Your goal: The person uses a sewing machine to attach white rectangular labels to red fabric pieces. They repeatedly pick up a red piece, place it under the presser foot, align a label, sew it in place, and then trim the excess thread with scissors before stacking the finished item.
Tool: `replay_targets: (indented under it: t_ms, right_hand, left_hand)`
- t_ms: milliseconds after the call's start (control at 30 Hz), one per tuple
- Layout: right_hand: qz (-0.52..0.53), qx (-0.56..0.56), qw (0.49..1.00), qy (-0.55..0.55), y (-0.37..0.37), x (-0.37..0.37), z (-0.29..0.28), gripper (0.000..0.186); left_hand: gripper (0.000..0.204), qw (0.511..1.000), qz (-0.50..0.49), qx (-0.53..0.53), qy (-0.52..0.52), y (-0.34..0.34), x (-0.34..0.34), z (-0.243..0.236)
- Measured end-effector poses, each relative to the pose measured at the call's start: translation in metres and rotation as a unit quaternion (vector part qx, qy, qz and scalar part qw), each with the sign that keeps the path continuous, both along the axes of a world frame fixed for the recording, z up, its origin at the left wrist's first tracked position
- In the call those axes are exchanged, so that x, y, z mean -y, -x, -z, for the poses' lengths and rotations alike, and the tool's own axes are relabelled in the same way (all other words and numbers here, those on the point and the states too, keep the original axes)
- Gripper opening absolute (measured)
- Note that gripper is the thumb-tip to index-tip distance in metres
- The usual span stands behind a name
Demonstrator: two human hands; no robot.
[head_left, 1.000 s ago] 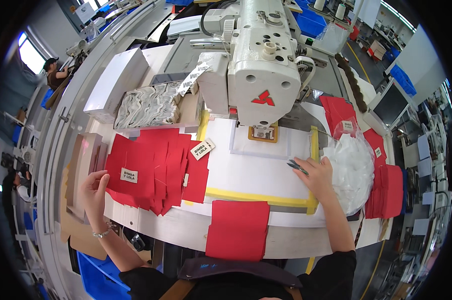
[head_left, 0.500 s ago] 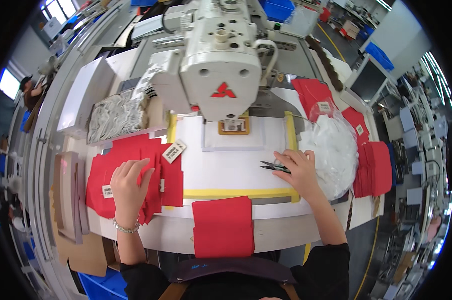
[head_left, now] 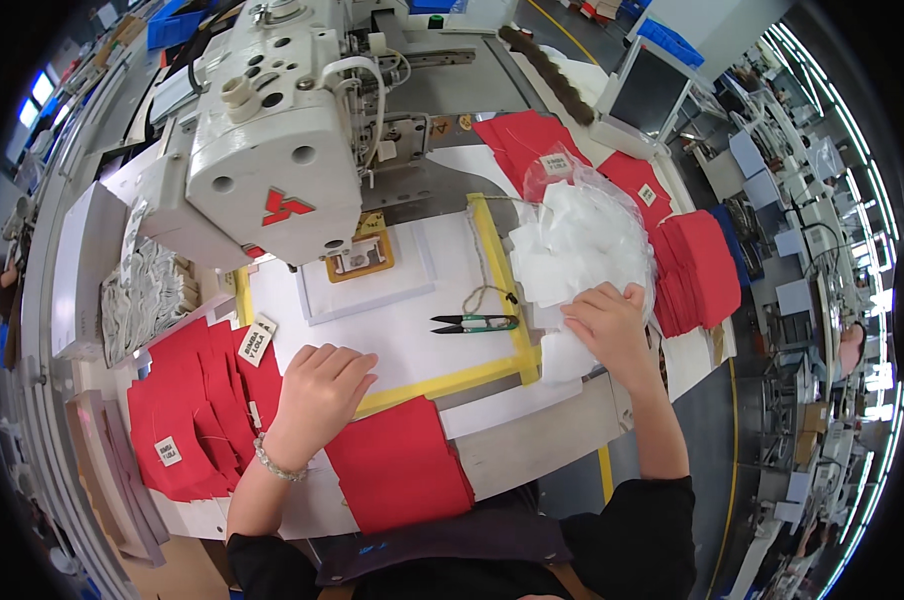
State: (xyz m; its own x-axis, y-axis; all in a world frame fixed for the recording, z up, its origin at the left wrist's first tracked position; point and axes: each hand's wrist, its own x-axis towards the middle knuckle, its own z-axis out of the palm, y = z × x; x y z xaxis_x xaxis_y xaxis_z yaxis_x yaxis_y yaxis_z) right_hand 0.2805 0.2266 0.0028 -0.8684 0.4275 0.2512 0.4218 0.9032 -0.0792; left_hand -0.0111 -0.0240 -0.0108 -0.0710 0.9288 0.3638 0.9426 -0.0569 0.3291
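Note:
My left hand point(head_left: 322, 400) hovers over the near left edge of the white work plate point(head_left: 392, 345), fingers loosely bent and nothing seen in them. Just left of it lies a fanned stack of red fabric pieces point(head_left: 187, 400) with pale labels. My right hand point(head_left: 612, 325) is at the near edge of a heap of thin white sheets point(head_left: 582, 235), its fingers pinched on a white sheet point(head_left: 566, 358). Thread snips point(head_left: 475, 324) with dark blades and a green handle lie on the plate, between the hands. Another red fabric stack point(head_left: 397, 465) rests at the table's front edge.
A white sewing machine head point(head_left: 272, 150) overhangs the plate, above a small golden-brown frame point(head_left: 360, 258). Yellow tape point(head_left: 502, 280) borders the plate. More red pieces point(head_left: 697, 270) lie right, near a monitor point(head_left: 647, 90). White boxes point(head_left: 92, 270) stand left.
My right hand has let go of the snips, now on the plate, and moved to the white sheets. My left hand has shifted right, off the red stack. The view has turned rightward.

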Motion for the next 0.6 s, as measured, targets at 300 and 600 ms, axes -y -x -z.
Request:
replay_targets:
  t_ms: [300, 600]
  right_hand:
    - [0.013, -0.021, 0.989, -0.145, 0.016, 0.026, 0.031, 0.031]
    - [-0.010, -0.022, 0.975, -0.222, 0.023, 0.034, 0.025, 0.015]
  left_hand:
    - [0.021, 0.996, 0.089, 0.008, -0.013, -0.022, -0.023, 0.002]
    - [0.022, 0.996, 0.081, -0.010, -0.024, -0.016, -0.023, 0.001]
